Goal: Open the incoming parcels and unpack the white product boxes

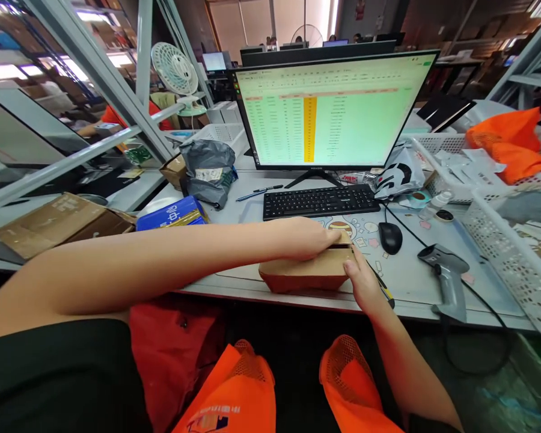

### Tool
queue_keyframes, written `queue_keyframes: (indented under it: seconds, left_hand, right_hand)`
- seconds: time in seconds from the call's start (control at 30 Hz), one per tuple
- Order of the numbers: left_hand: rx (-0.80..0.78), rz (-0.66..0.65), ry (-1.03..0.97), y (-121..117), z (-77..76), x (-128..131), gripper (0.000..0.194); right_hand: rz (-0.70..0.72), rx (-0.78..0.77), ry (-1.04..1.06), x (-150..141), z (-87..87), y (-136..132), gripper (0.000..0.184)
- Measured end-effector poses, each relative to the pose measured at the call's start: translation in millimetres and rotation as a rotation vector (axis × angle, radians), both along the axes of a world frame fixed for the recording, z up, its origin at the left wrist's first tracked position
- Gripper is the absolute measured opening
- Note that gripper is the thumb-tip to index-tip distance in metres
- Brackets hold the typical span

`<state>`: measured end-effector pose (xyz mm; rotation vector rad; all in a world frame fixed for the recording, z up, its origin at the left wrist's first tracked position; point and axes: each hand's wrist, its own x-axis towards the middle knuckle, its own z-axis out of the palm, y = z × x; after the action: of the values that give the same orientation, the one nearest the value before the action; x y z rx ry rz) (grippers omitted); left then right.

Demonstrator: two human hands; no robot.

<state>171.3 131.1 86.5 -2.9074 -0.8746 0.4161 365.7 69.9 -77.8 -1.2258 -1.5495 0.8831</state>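
A small brown cardboard box sits at the front edge of the desk, with a dark gap along its top near the right end. My left hand reaches across the top, its curled fingers at the flap by this gap and partly hidden. My right hand grips the right end, thumb on top and the other fingers out of sight behind it. Beside my right wrist lies a thin black tool with a yellow part, mostly covered by the hand.
Behind the box stand a keyboard and a monitor. To the right are a mouse, a corded barcode scanner and white baskets. A blue package, grey plastic bag and larger carton lie left.
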Motion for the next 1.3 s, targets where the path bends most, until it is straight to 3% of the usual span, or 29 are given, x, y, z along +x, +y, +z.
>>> queue_keyframes:
  seconds: [0.13, 0.37, 0.63, 0.7, 0.8, 0.93, 1.03, 1.13, 1.2, 1.3]
  left_hand:
    - [-0.066, 0.048, 0.050, 10, 6.4, -5, 0.053]
    - [-0.163, 0.102, 0.065, 29, 16.3, -7, 0.060]
    - [-0.373, 0.208, -0.273, 61, 10.1, -30, 0.056]
    - [-0.400, 0.226, -0.326, 68, 2.7, -34, 0.058]
    - [-0.332, 0.294, -0.419, 73, -13.3, -39, 0.053]
    - [-0.304, 0.297, -0.485, 70, -40.1, -43, 0.045]
    - [-0.427, 0.363, -0.530, 70, -57.6, -46, 0.051]
    - [-0.429, 0.422, -0.565, 76, -66.2, -48, 0.053]
    - [-0.354, 0.382, -0.554, 79, -63.8, -49, 0.053]
    - [-0.095, 0.258, -0.420, 69, -47.5, -53, 0.047]
  right_hand:
    - [-0.001, -0.019, -0.034, 0, 9.1, 3, 0.088]
    - [0.020, 0.028, -0.077, 6, 13.1, 11, 0.076]
    - [0.056, 0.129, -0.106, 10, 10.3, 3, 0.065]
    - [0.070, 0.225, -0.216, 13, 20.5, 2, 0.057]
    - [0.154, 0.360, -0.538, 17, 48.7, 1, 0.046]
    - [0.264, 0.443, -0.922, 12, 93.0, 1, 0.059]
    - [0.215, 0.579, -1.096, 6, 112.7, -3, 0.028]
    - [0.106, 0.810, -1.052, 5, 101.3, -12, 0.016]
    - [0.050, 0.969, -0.874, 8, 73.3, -23, 0.018]
    - [-0.047, 1.046, -0.728, 14, 22.0, -43, 0.040]
